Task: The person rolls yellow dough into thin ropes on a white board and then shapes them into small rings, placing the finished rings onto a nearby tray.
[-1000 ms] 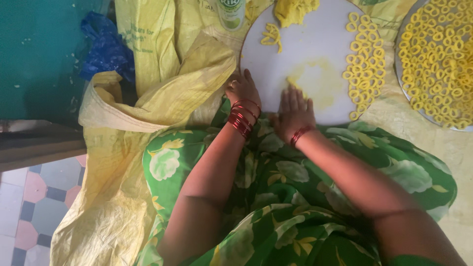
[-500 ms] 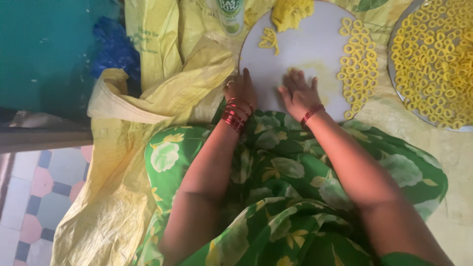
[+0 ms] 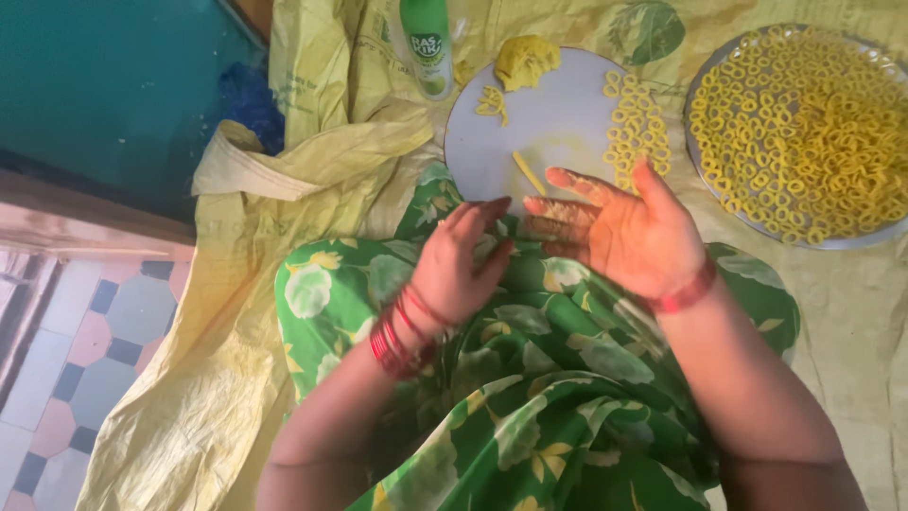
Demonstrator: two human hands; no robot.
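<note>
Both your hands have lifted off the round white board (image 3: 558,123) since the earlier frame and now hang above your lap, near its close edge. Your left hand (image 3: 463,265) is loosely curled, fingers slack, holding nothing. Your right hand (image 3: 629,232) is spread palm up, fingers apart, holding nothing.

One thin rolled dough strip (image 3: 528,172) lies alone on the board, just beyond your fingertips. On the same board: one dough lump (image 3: 526,59) at the far edge, one small cluster of curled pieces (image 3: 492,100) at far left, and one patch of finished dough rings (image 3: 636,137) along the right side, too many to count.

One metal tray (image 3: 705,76) sits right of the board, heaped with rings. One green-and-white bottle (image 3: 426,43) stands far left. Yellow sheet (image 3: 312,170) lies under everything; three or more red bangles (image 3: 397,336) ring your left wrist, one band on the right.
</note>
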